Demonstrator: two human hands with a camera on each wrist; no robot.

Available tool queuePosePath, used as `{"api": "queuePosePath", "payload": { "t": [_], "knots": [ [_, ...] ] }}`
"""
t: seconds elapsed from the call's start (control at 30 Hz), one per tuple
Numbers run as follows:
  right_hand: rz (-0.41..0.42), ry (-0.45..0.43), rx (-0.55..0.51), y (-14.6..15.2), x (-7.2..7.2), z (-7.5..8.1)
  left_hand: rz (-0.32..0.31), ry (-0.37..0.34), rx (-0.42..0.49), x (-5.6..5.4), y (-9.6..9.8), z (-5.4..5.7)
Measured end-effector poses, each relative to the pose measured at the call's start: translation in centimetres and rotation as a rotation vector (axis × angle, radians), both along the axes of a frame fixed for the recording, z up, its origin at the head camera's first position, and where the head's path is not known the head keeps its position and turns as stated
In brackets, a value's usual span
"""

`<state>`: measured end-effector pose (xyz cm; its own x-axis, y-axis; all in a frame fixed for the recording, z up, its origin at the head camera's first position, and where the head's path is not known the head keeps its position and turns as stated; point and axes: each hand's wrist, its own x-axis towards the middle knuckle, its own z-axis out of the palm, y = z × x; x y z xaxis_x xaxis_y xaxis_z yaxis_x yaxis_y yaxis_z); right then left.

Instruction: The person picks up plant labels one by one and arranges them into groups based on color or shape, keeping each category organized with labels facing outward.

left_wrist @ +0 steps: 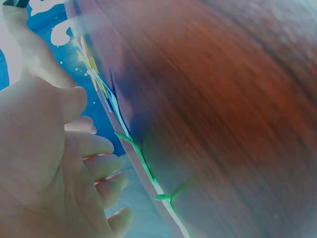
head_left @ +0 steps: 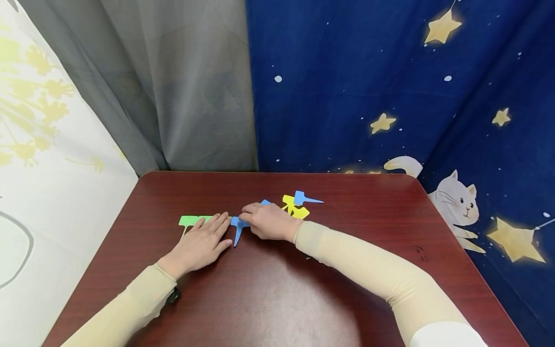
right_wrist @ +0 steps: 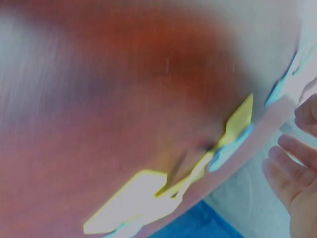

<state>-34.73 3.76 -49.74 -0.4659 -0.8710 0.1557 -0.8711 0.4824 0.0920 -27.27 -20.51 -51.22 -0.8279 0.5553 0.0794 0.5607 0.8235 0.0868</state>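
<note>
My left hand (head_left: 199, 248) lies palm down with straight fingers over green T-shaped plant labels (head_left: 188, 220), hiding part of them. Just right of its fingertips is a blue plant label (head_left: 237, 233), its pointed stem toward me. My right hand (head_left: 272, 222) has bent fingers at the head of this blue label and pinches it at the table; the fingertips' exact hold is partly hidden. Another blue label (head_left: 265, 202) peeks out behind the right hand. Yellow plant labels (head_left: 300, 212) lie loosely piled beyond the right wrist, with a blue label (head_left: 299, 197) on top.
The dark red-brown wooden table (head_left: 269, 299) has rounded far corners. Behind it hang a grey curtain (head_left: 204, 96) and a blue curtain (head_left: 329, 96) with stars and a cat. A white patterned cloth (head_left: 52, 193) hangs at the left.
</note>
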Motion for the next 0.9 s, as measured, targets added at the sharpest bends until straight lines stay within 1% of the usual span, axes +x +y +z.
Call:
{"api": "queuePosePath", "payload": {
  "t": [0.07,0.13,0.27,0.4,0.47,0.57,0.63,0.7,0.77,0.9],
  "knots": [
    [-0.025,0.023,0.003,0.5,-0.5,0.9,-0.009,0.004,0.011,0.0,0.2,0.2],
    [-0.051,0.026,0.011,1.1,-1.1,1.5,-0.029,-0.008,0.02,0.0,0.4,0.3],
    [-0.132,-0.037,0.045,2.4,-2.1,2.0,-0.085,-0.044,0.033,-0.1,0.9,0.4],
    [-0.213,-0.126,0.051,3.3,-2.7,1.7,-0.116,-0.042,0.038,-0.3,1.3,0.3],
    [-0.235,-0.16,0.044,3.6,-2.7,1.5,-0.12,-0.045,0.039,-0.5,1.5,0.3],
    [-0.25,-0.198,0.055,4.0,-2.6,1.0,-0.124,-0.069,0.029,-0.7,1.6,0.2],
    [-0.258,-0.205,0.071,4.2,-2.4,0.6,-0.128,-0.086,0.015,-0.8,1.7,0.2],
    [-0.264,-0.201,0.083,4.4,-2.3,0.3,-0.136,-0.085,-0.005,-0.8,1.7,0.1],
    [-0.27,-0.186,0.086,4.6,-2.2,0.2,-0.138,-0.076,-0.024,-0.8,1.8,0.1],
    [-0.267,-0.167,0.076,4.7,-2.0,0.2,-0.149,-0.047,-0.025,-1.1,2.0,0.2]
  ]
}}
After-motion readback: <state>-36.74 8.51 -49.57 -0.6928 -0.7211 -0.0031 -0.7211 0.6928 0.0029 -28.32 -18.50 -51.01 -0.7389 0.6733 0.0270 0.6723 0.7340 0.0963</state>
